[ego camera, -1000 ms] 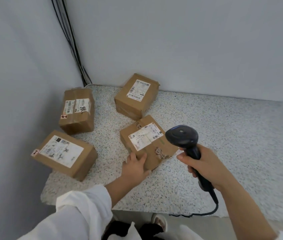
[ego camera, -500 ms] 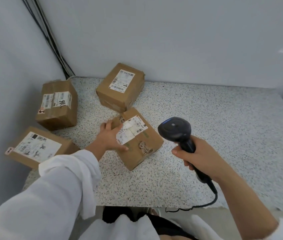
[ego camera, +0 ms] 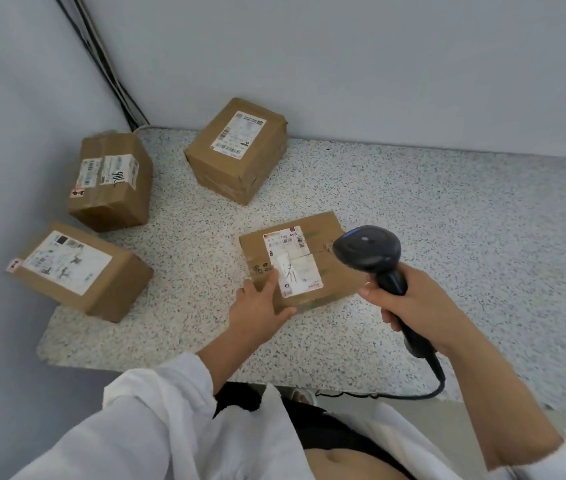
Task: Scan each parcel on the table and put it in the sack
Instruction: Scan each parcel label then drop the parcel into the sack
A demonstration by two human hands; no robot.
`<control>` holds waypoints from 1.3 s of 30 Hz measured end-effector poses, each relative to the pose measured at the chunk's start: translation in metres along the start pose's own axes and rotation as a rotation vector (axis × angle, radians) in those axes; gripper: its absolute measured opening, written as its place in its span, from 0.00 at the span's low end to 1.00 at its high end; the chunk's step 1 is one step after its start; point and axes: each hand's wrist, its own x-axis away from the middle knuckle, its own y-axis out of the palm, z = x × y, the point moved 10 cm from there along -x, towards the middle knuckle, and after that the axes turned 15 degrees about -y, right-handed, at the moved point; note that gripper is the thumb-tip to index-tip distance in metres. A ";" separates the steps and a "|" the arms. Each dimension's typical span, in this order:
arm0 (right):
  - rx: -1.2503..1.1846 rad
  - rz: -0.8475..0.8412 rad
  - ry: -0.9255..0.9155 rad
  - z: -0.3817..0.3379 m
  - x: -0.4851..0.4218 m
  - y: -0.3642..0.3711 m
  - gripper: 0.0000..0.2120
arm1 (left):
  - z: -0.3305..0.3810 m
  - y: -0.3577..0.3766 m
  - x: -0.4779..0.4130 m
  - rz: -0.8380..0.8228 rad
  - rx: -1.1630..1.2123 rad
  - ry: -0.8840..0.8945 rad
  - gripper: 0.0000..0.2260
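Note:
Several brown cardboard parcels with white labels lie on the speckled table (ego camera: 447, 237). The nearest parcel (ego camera: 330, 251) lies flat in the middle, label up. My left hand (ego camera: 260, 306) grips its near left corner, fingers on top and thumb along the front edge. My right hand (ego camera: 409, 306) holds a black barcode scanner (ego camera: 368, 254) by the handle, its head just right of the label and over the parcel's right end. Three other parcels sit behind and to the left: one at the back centre (ego camera: 240, 150), one at the back left (ego camera: 111, 181), one at the front left (ego camera: 77, 271). No sack is in view.
Grey walls close in the table at the back and left, with black cables (ego camera: 108, 64) running down the corner. The scanner's cord (ego camera: 413, 393) hangs over the table's front edge. The right half of the table holds nothing.
My left hand has turned the middle parcel so its label runs lengthwise toward me, and now holds its near corner. The scanner head has come closer, over the parcel's right end.

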 end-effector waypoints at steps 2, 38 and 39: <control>0.015 -0.035 0.003 0.006 0.005 0.002 0.08 | 0.019 0.019 0.016 -0.045 0.114 0.065 0.37; -0.042 -0.156 -0.051 0.014 0.024 0.012 0.08 | 0.037 -0.012 0.010 0.167 0.182 0.015 0.58; -0.041 -0.155 -0.050 0.014 0.024 0.011 0.09 | 0.040 -0.016 0.003 0.145 0.141 0.021 0.61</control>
